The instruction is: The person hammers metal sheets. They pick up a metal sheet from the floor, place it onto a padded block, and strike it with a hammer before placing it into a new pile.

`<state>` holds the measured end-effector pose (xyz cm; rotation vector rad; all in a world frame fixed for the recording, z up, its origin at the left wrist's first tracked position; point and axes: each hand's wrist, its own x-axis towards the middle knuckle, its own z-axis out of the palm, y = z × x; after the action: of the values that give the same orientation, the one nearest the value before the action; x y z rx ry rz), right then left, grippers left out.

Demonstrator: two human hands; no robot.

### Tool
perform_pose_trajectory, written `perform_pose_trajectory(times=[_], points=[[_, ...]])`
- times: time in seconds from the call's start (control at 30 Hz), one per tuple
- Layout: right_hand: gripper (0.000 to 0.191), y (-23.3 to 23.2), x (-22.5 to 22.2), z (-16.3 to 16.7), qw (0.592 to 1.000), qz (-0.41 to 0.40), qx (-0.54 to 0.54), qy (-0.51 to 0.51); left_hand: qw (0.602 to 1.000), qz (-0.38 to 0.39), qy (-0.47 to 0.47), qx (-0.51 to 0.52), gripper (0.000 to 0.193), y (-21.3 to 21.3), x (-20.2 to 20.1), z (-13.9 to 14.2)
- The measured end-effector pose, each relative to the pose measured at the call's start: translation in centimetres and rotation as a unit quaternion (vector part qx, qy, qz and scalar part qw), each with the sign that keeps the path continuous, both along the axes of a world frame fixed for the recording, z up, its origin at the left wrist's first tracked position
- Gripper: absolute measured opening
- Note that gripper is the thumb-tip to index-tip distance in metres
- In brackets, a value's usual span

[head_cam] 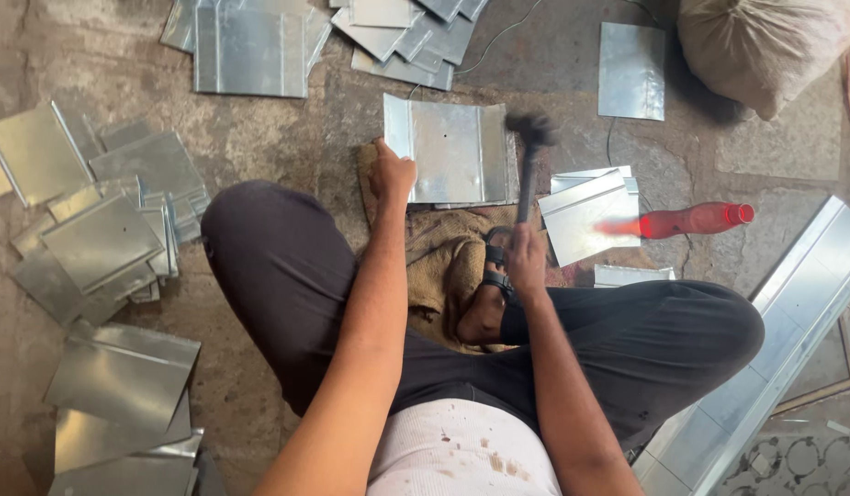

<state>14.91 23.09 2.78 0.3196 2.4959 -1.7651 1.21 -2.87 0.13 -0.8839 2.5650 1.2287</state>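
a rough, stained stone floor (259,404) in flat daylight, strewn with stacks of cut metal sheets (103,243), a stuffed sack (765,41) at the top right, a red bottle (696,219) lying down, and a long metal channel (792,321).

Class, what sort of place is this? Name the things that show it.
Probably a floor-level sheet-metal workshop: cut metal sheets lie piled on the stone floor, and the right hand holds a hammer above a folded sheet.

head view, straight down, close overhead
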Motion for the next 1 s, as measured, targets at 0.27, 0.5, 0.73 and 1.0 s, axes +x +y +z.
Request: perform_pose_trajectory(times=[0.27,0.5,0.73,1.0], points=[[0.048,1.3,0.5,3.1,0.999,-0.016,0.024,-0.045,1.000,0.014,0.010,0.014,0.056,0.3,0.0,1.1],[0.050,0.9,2.5,0.9,0.994,-0.043,-0.054,0.090,0.999,0.027,0.034,0.010,0.063,0.5,-0.8,-1.6],[0.049,1.8,-1.6,-2.3,0.981,-0.059,0.058,-0.173,0.988,0.034,0.147,0.038,0.059,1.4,-1.7,-1.5],[0.045,0.7,2.9,3.2,0.975,-0.026,-0.209,0.069,0.998,0.016,0.053,0.005,0.060,1.1,-0.7,-3.3]])
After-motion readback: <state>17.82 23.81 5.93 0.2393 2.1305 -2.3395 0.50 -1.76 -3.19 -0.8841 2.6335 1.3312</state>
